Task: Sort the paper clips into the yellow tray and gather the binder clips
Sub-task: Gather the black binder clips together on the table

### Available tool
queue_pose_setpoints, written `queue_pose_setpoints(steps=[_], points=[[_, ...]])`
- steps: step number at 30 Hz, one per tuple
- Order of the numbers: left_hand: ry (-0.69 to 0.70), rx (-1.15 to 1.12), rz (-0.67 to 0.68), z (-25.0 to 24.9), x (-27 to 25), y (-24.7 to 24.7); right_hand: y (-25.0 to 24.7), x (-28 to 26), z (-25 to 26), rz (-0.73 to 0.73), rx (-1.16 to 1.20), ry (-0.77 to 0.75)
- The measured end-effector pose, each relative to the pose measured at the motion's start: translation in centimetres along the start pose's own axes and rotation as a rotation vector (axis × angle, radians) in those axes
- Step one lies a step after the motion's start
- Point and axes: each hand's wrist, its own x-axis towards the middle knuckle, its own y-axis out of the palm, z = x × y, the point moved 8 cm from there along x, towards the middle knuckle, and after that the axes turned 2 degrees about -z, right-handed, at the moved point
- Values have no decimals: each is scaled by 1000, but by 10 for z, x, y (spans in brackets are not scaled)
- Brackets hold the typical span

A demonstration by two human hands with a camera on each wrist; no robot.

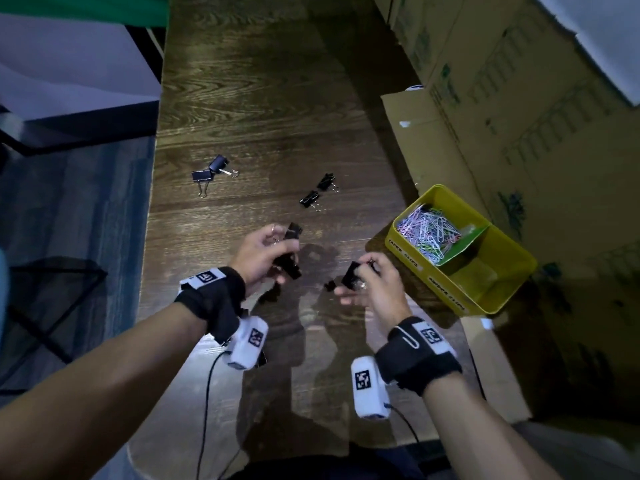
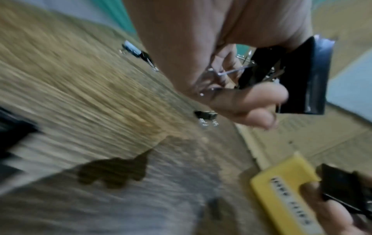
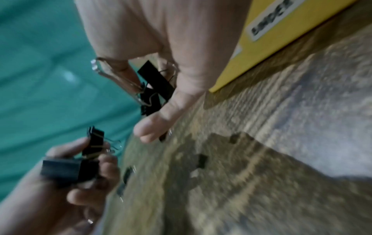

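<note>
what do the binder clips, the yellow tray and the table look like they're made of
Binder clips: black bodies with a dull sheen and thin silvery wire handles, so likely painted sheet metal with steel wire.
Yellow tray: smooth, evenly coloured walls with rounded corners; probably plastic, though painted metal is possible.
Table: brown surface with clear wood grain and a slight gloss; wood or a wood-look laminate.

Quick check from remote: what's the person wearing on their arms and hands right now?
Both forearms are bare, no sleeves. Each wrist has a black strap with a white coded tag, plus a white camera block trailing a thin black cable. A paper clip clings to the right strap.
</note>
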Motion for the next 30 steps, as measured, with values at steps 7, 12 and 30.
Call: queue_pose_setpoints(steps=[7,12,30], points=[[-104,-309,354,-35,-4,155,-84,-9,68,-117,376,-118],[-205,-120,465,-38,-10,251,-152,-8,80,-303,376,-107],[-6,471,485,-25,5,296,-167,12,80,-505,-165,-129]])
